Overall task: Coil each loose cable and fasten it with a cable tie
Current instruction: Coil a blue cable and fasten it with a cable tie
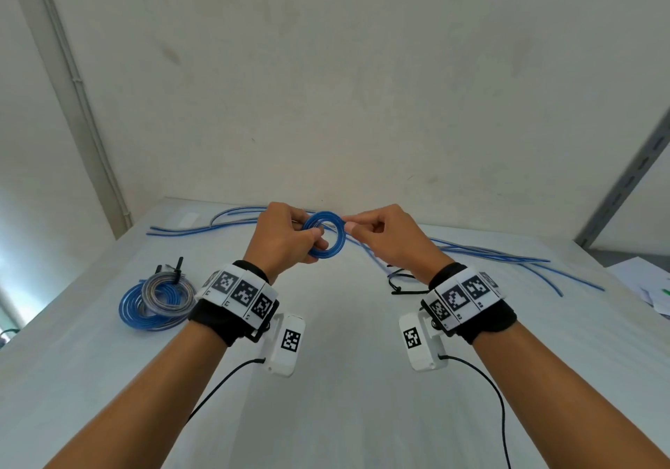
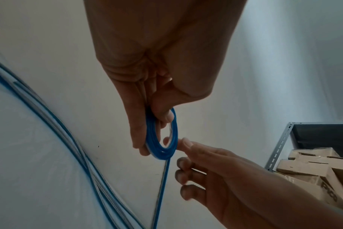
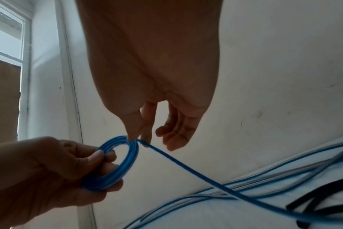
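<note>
Left fingers: my left hand [image 1: 281, 238] grips the blue coil [image 1: 323, 235]; the thumb passes through the ring and the fingers [image 3: 100, 156] curl round its near side.
Right fingers: my right hand [image 1: 389, 238] pinches the cable strand at the far edge of the coil between thumb and index finger; the other fingers [image 3: 176, 134] hang loosely curled, apart from the strand.
Blue coil: several turns, held upright in the air above the surface [image 1: 344, 378], between both hands.
Free strand: the strand [image 3: 196, 172] leaves the coil at my right pinch and runs down to the surface.
Loose cables: blue and clear loose cables [image 1: 507, 254] lie along the far edge of the surface, by the wall.
Finished coils: two finished coils [image 1: 159, 300], one blue and one grey, lie overlapping at the left; a black cable tie [image 1: 177, 269] closes on the grey one.
Spare ties: black spare ties [image 1: 402, 281] lie just beyond my right wrist.
Shelf: a metal shelf [image 2: 280, 147] with cardboard boxes [image 2: 313, 168] stands to the right.
</note>
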